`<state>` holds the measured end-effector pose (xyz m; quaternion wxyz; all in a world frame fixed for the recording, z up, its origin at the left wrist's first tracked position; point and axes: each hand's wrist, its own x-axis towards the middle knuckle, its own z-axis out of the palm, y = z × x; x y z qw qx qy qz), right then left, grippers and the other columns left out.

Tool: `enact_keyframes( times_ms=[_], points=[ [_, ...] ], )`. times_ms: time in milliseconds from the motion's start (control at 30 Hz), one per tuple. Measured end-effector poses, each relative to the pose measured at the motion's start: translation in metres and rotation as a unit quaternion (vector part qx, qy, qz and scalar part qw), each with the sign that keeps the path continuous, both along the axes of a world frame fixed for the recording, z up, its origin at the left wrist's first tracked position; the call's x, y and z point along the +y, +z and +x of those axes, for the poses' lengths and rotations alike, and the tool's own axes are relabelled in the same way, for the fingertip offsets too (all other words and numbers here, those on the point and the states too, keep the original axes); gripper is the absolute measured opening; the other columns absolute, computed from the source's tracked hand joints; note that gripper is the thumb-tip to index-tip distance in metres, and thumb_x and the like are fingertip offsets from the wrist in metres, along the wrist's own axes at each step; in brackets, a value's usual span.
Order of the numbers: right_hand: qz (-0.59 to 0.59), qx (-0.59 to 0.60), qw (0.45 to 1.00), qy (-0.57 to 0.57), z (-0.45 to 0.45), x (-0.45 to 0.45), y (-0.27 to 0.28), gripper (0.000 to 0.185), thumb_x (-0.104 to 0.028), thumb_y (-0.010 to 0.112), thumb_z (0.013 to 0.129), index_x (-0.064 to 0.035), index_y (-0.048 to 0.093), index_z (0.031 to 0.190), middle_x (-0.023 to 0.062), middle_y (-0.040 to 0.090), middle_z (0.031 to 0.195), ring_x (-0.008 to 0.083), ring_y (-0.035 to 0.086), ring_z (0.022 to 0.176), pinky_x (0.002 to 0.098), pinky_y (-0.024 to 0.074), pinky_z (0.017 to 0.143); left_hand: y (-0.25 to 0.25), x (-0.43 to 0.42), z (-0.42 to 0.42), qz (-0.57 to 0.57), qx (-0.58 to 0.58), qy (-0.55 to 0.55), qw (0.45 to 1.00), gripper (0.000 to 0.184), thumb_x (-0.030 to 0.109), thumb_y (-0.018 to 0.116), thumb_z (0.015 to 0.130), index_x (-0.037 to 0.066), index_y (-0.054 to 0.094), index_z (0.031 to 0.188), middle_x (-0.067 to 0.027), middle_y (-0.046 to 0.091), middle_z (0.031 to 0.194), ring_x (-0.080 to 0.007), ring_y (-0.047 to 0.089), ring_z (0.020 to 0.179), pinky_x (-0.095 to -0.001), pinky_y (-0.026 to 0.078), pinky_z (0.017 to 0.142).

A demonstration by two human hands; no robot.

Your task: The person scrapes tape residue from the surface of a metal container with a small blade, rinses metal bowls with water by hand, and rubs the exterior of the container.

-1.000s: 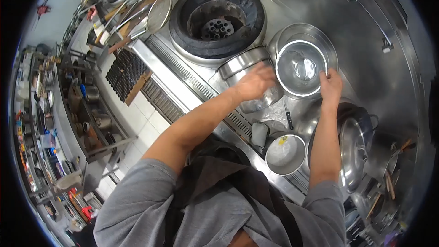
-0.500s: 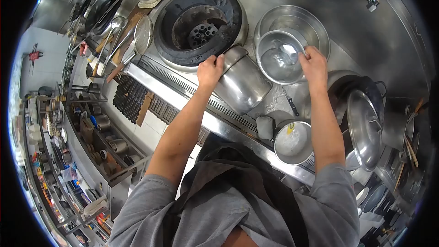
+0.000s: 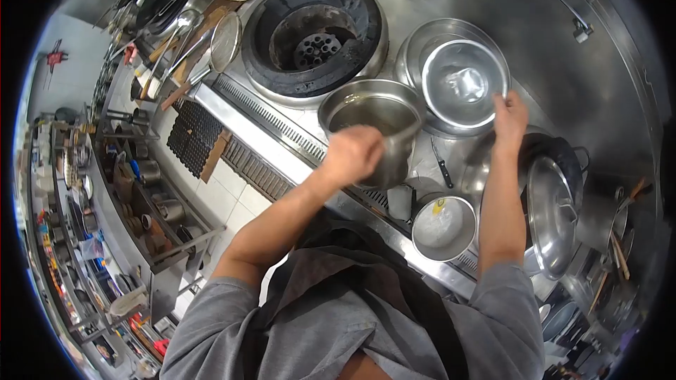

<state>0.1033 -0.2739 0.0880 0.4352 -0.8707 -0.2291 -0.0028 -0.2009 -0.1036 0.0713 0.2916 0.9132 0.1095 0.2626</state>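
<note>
A steel counter (image 3: 407, 10) runs across the kitchen, with a crowded rack (image 3: 189, 245) standing to its left, over the floor. The largest thing on the counter is the burner (image 3: 315, 49), a wide dark ring around a plate of holes. A bright lid (image 3: 553, 225) leans at a slant on the right. Up beside the burner, a wide basin (image 3: 415, 49) sits on the steel. The deep pot (image 3: 398, 158) stands on the near side of the burner, mouth up, with some yellowish liquid in it. The bowl (image 3: 461, 91) lies over the basin, covering much of it; whether it rests there or is held just above, I cannot tell. Nearer the person is a small pot (image 3: 422, 243) with a yellow spot inside.

The hands are well apart. The right hand (image 3: 510, 119) grips the bowl's rim on its right side. The left hand (image 3: 355, 155) is in front of the pot, fingers curled; I cannot tell whether it touches it. Smallest, a knife (image 3: 442, 165) lies between pot and bowl.
</note>
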Motion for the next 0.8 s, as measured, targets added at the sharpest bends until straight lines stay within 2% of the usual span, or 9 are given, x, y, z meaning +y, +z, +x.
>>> enact_keyframes(
  times_ms=[67,133,167,200,267,300,467,633,800],
  points=[
    [-0.001,-0.026,1.0,-0.015,-0.003,0.002,0.024,0.028,-0.02,0.069,0.082,0.0033,0.055,0.077,0.0146,0.054,0.069,0.0251,0.05,0.061,0.0391,0.0432,0.063,0.005,-0.03,-0.011,0.063,0.029,-0.065,0.995,0.015,0.012,0.069,0.074,0.008,0.055,0.075,-0.0085,0.056,0.07,-0.0277,0.06,0.068,-0.0406,0.049,0.062],
    [0.011,-0.119,0.992,0.034,-0.016,0.007,0.047,0.023,-0.014,0.068,0.083,0.0042,0.054,0.08,0.0136,0.059,0.081,0.0254,0.052,0.065,0.0378,0.0439,0.066,-0.004,-0.05,-0.024,0.091,0.055,-0.108,0.988,0.012,0.012,0.067,0.075,0.009,0.055,0.076,-0.0064,0.055,0.072,-0.0237,0.06,0.071,-0.0368,0.046,0.064],
    [-0.03,-0.15,0.987,0.051,-0.022,0.009,0.053,0.016,-0.009,0.066,0.084,0.004,0.057,0.082,0.0136,0.063,0.093,0.027,0.056,0.072,0.0381,0.0459,0.069,-0.01,-0.054,-0.028,0.086,0.055,-0.108,0.989,0.012,0.012,0.067,0.075,0.009,0.055,0.076,-0.0064,0.055,0.072,-0.0237,0.06,0.071,-0.0368,0.046,0.064],
    [-0.035,-0.148,0.987,0.052,-0.024,0.01,0.049,0.016,-0.009,0.066,0.084,0.004,0.057,0.082,0.0136,0.063,0.093,0.027,0.056,0.072,0.0381,0.0459,0.069,-0.016,-0.056,-0.033,0.09,0.064,-0.116,0.987,0.011,0.013,0.067,0.076,0.009,0.056,0.076,-0.006,0.055,0.074,-0.0229,0.06,0.073,-0.036,0.045,0.066],
    [-0.004,-0.237,0.965,0.117,-0.027,0.015,0.039,0.013,-0.009,0.065,0.085,0.003,0.059,0.084,0.0142,0.066,0.099,0.0302,0.06,0.079,0.0399,0.0476,0.073,-0.031,-0.055,-0.042,0.091,0.076,-0.124,0.985,0.011,0.013,0.066,0.076,0.01,0.056,0.077,-0.0056,0.056,0.075,-0.0222,0.061,0.075,-0.0352,0.044,0.067],
    [-0.004,-0.216,0.969,0.122,-0.03,0.017,0.036,0.012,-0.007,0.065,0.085,0.0026,0.059,0.083,0.0129,0.068,0.106,0.0311,0.062,0.081,0.0405,0.0488,0.073,-0.039,-0.05,-0.044,0.09,0.074,-0.13,0.985,0.011,0.012,0.067,0.077,0.009,0.057,0.08,-0.0059,0.056,0.077,-0.0225,0.06,0.076,-0.0353,0.044,0.069],
    [0.054,-0.264,0.953,0.136,-0.056,0.036,0.039,0.011,-0.004,0.066,0.083,0.0018,0.057,0.078,0.0126,0.069,0.109,0.0294,0.064,0.075,0.0384,0.0503,0.066,-0.053,-0.044,-0.046,0.081,0.048,-0.098,0.991,0.01,0.013,0.067,0.078,0.009,0.058,0.083,-0.0056,0.057,0.079,-0.0222,0.06,0.078,-0.0358,0.042,0.072],
    [0.115,-0.246,0.949,0.159,-0.064,0.048,0.045,0.011,-0.003,0.065,0.083,0.0024,0.058,0.076,0.0146,0.069,0.108,0.0283,0.067,0.083,0.0381,0.0525,0.072,-0.052,-0.039,-0.048,0.072,0.058,-0.104,0.99,0.012,0.013,0.069,0.079,0.008,0.059,0.084,-0.0057,0.057,0.079,-0.0228,0.06,0.078,-0.0363,0.042,0.072],
    [0.086,-0.252,0.958,0.11,-0.037,0.033,0.046,0.012,-0.004,0.064,0.084,0.0034,0.058,0.078,0.0158,0.069,0.108,0.0285,0.067,0.086,0.0372,0.0511,0.076,-0.039,-0.029,-0.04,0.049,0.014,-0.086,0.995,0.015,0.013,0.072,0.077,0.007,0.061,0.086,-0.0067,0.058,0.079,-0.0249,0.06,0.075,-0.0376,0.042,0.07]
  ],
)
